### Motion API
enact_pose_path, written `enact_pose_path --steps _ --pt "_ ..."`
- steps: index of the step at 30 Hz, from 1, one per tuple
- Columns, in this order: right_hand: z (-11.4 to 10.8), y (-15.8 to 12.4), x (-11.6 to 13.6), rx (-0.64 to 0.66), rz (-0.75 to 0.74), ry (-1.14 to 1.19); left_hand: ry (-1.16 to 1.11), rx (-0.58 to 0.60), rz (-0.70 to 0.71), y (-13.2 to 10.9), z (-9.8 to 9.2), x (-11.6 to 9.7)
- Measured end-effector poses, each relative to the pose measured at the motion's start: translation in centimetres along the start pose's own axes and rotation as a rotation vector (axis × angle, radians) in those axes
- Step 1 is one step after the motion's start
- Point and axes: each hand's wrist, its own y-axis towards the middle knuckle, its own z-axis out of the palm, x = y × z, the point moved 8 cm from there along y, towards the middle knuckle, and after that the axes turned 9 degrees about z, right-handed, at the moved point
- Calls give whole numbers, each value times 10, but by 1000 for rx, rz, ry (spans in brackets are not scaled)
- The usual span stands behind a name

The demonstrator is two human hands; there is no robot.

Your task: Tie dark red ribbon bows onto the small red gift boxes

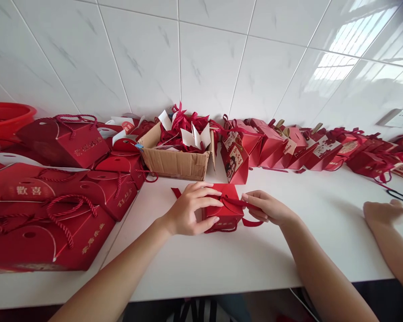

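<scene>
Box: small red box (223,208), dead centre of frame, sitting on the white table (221,264), top flaps folded in.
Left hand: left hand (189,210) wrapped round the box's left side, fingers curled over the top, thumb pressed on the front face.
Right hand: right hand (268,208) just right of centre, fingertips pinched on the red ribbon (251,222) at the box's top right edge.
Handling: thin card by the look of it, light, easily dented; best held by the side walls, not the flaps. Ribbon soft, probably slippery.
Count, centre: one box in hand, one ribbon, two hands on it.
Count, upper middle: one cardboard carton (176,162) stuffed with red ribbons and white tags.
Count, left of frame: large red bags (63,143) with cord handles, perhaps five, overlapping too much to be sure.
Count, upper right: row of small boxes (271,145) along the wall, roughly eight.
Far right: one co-worker's hand (384,211) resting on the table.
</scene>
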Motion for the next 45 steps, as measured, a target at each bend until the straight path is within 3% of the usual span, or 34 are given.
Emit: enact_pose_path --steps 4,10,14,20,22,26,28,31,36,41,45 --pt "0 -1 2 3 -52 85 -2 6 -15 1 0 -1" --pt "-6 -5 21 -136 -349 221 12 7 -16 2 -1 -2" --pt "-1 -7 27 -170 -450 262 39 17 -2 3 0 -3" --pt "14 -7 32 -132 -471 296 14 42 -10 8 2 -6" --pt "16 -6 33 -142 -491 297 -35 -8 -52 14 -2 -6" --pt "17 -5 36 -191 -556 213 -185 -232 -288 31 -16 6" --pt "16 -5 35 -221 -568 170 -266 -228 -415 40 -11 14" --pt "15 -4 34 -269 -554 135 -290 -125 -502 54 0 16" --pt "13 -3 33 -320 -498 164 -137 -101 -449 65 -4 9" --pt "12 -4 40 -390 -483 25 -115 -105 -338 71 -11 1" --pt "12 -8 45 -439 -521 -1 -103 -159 -404 64 -22 10"
